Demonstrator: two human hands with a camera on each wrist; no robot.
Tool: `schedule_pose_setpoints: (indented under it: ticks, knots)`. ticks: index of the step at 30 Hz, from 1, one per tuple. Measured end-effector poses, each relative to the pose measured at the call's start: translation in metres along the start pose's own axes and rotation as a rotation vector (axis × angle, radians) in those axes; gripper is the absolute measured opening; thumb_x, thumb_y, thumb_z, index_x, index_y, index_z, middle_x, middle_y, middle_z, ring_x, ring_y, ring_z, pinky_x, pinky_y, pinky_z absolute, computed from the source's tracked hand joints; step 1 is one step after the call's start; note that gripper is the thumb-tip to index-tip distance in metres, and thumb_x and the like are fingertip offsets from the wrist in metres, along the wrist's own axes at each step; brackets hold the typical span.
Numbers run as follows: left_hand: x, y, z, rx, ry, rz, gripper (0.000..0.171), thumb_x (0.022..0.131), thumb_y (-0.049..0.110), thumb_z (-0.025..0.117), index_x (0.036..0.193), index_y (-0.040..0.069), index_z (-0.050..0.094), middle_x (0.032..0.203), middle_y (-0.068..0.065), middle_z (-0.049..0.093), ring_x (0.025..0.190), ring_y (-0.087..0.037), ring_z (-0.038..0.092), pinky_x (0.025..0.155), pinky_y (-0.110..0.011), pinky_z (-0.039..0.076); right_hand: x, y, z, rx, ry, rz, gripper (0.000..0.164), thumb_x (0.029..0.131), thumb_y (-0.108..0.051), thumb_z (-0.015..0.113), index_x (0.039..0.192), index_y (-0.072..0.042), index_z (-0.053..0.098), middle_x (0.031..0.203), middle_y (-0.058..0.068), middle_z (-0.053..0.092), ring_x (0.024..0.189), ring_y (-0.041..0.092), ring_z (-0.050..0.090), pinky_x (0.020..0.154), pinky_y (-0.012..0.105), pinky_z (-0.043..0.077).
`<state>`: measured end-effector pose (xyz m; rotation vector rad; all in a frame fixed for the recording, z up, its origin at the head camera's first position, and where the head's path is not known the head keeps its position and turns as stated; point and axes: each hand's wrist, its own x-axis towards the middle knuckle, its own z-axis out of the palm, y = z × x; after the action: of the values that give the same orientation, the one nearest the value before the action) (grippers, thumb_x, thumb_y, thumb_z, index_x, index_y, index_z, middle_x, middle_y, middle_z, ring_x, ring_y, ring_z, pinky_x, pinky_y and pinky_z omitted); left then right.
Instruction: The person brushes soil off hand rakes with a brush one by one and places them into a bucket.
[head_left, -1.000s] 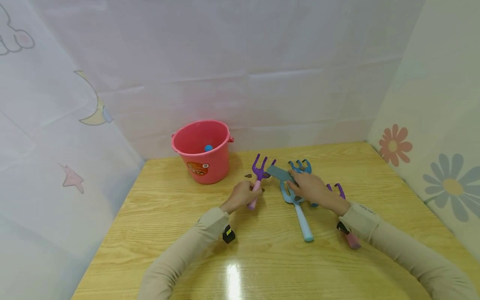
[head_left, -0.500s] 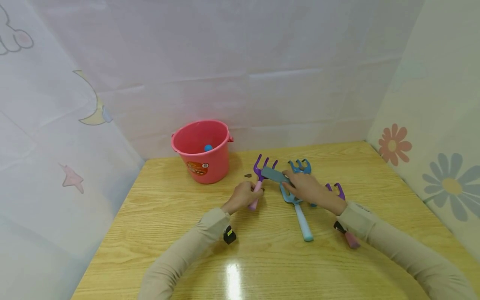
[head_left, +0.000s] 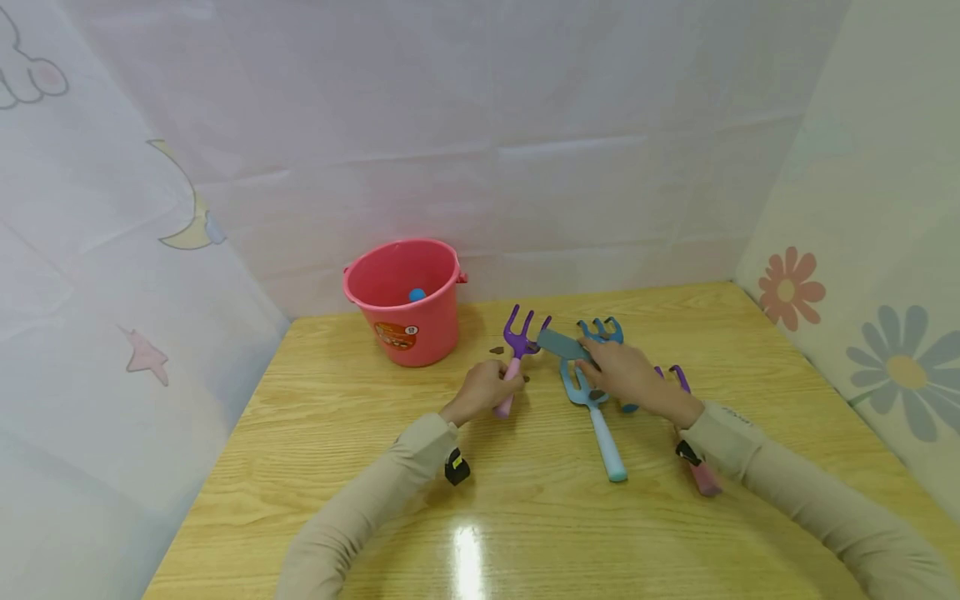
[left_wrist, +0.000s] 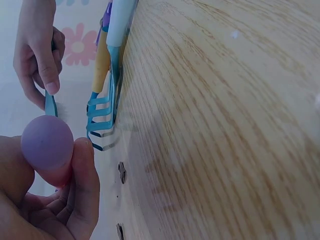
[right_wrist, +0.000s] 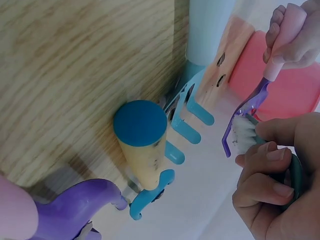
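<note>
My left hand (head_left: 480, 393) grips the pink handle of a small garden fork (head_left: 519, 342), whose purple tines point away. My right hand (head_left: 626, 377) holds a scrub brush (head_left: 562, 345) with a teal back. In the right wrist view its white bristles (right_wrist: 243, 134) lie against the fork's purple head. Below the brush, a light blue garden fork (head_left: 606, 446) lies on the table, its handle toward me. Beside it is a blue hand rake (head_left: 603, 331) with a yellow handle (right_wrist: 141, 157). A purple rake with a pink handle (head_left: 702, 479) lies partly hidden under my right forearm.
A pink bucket (head_left: 420, 337) with a blue round thing (head_left: 417, 295) inside stands at the back left of the wooden table (head_left: 337, 400). Several small brown bits, one a brown flake (head_left: 497, 350), lie near the tools. Printed sheets hang behind and at both sides.
My right hand has slid the brush left across the fork's head and then back right. The fork has shifted only slightly in my left hand. The other tools and bucket stay put.
</note>
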<state>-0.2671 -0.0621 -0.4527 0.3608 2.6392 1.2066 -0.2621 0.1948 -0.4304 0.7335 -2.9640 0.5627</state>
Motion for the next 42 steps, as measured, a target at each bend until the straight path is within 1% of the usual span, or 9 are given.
schedule_pose_setpoints:
  ticks: [4,9,11,14,18,27,35,39,42]
  knots:
    - [0.001,0.000,0.000,0.012,0.004,0.010,0.024,0.094,0.026,0.067,0.079,0.007,0.065,0.058,-0.001,0.061,0.047,-0.008,0.053,0.044,-0.020,0.037,0.001,-0.001,-0.001,-0.006,0.026,-0.005,0.048,0.102,-0.021,0.056,0.136,0.011,0.047,0.052,-0.006,0.048,0.038,0.007,0.039,0.037,0.022,0.029]
    - [0.002,0.000,0.003,0.029,0.008,0.011,0.025,0.093,0.027,0.067,0.080,0.007,0.065,0.058,-0.001,0.060,0.049,-0.008,0.053,0.044,-0.020,0.038,0.003,-0.006,-0.001,-0.001,0.072,-0.078,0.045,0.101,-0.019,0.058,0.133,0.010,0.049,0.052,-0.006,0.047,0.038,0.007,0.041,0.038,0.023,0.031]
    - [0.002,0.000,0.004,0.025,0.004,0.009,0.024,0.092,0.028,0.067,0.081,0.006,0.065,0.060,-0.001,0.060,0.050,-0.009,0.053,0.045,-0.020,0.038,0.004,-0.009,0.000,0.014,0.060,-0.103,0.045,0.101,-0.019,0.058,0.133,0.011,0.049,0.053,-0.007,0.048,0.038,0.006,0.043,0.038,0.023,0.033]
    - [0.001,0.002,0.005,0.020,0.001,0.007,0.024,0.091,0.028,0.067,0.082,0.007,0.063,0.062,-0.001,0.061,0.051,-0.009,0.054,0.045,-0.020,0.039,0.006,-0.013,0.002,0.035,0.018,-0.109,0.046,0.101,-0.019,0.058,0.135,0.011,0.048,0.056,-0.007,0.051,0.040,0.005,0.046,0.038,0.022,0.036]
    - [0.000,0.002,0.005,0.022,0.004,0.009,0.024,0.091,0.029,0.067,0.081,0.008,0.063,0.062,-0.001,0.061,0.051,-0.009,0.053,0.045,-0.021,0.039,0.006,-0.013,0.004,0.052,-0.005,-0.096,0.046,0.101,-0.017,0.058,0.135,0.011,0.047,0.059,-0.007,0.054,0.041,0.005,0.047,0.038,0.022,0.036]
    - [-0.002,0.001,-0.002,0.026,0.016,-0.002,0.022,0.091,0.027,0.068,0.086,0.006,0.065,0.065,-0.002,0.062,0.052,-0.009,0.055,0.046,-0.020,0.040,0.000,-0.005,0.002,-0.017,0.029,-0.057,0.045,0.101,-0.019,0.058,0.134,0.011,0.050,0.053,-0.005,0.047,0.039,0.007,0.040,0.039,0.022,0.030]
    - [0.000,-0.002,-0.003,0.046,0.022,-0.014,0.022,0.091,0.026,0.069,0.087,0.005,0.064,0.067,-0.001,0.061,0.054,-0.009,0.055,0.046,-0.020,0.040,-0.001,-0.002,0.002,-0.032,0.070,-0.031,0.047,0.101,-0.020,0.058,0.134,0.013,0.049,0.050,-0.006,0.045,0.036,0.006,0.036,0.037,0.021,0.027]
    - [-0.001,-0.001,-0.001,0.052,0.023,-0.019,0.022,0.090,0.027,0.070,0.085,0.006,0.064,0.064,-0.001,0.061,0.053,-0.010,0.055,0.046,-0.021,0.040,0.003,-0.007,0.003,-0.031,0.107,-0.088,0.045,0.100,-0.018,0.060,0.132,0.011,0.050,0.051,-0.007,0.045,0.036,0.006,0.037,0.037,0.022,0.028]
    - [-0.002,0.001,0.002,0.040,0.009,-0.028,0.022,0.089,0.028,0.070,0.085,0.007,0.064,0.064,-0.001,0.062,0.053,-0.010,0.056,0.046,-0.021,0.042,0.006,-0.011,0.006,0.010,0.087,-0.126,0.043,0.100,-0.018,0.060,0.131,0.010,0.051,0.055,-0.006,0.048,0.039,0.006,0.040,0.038,0.022,0.031]
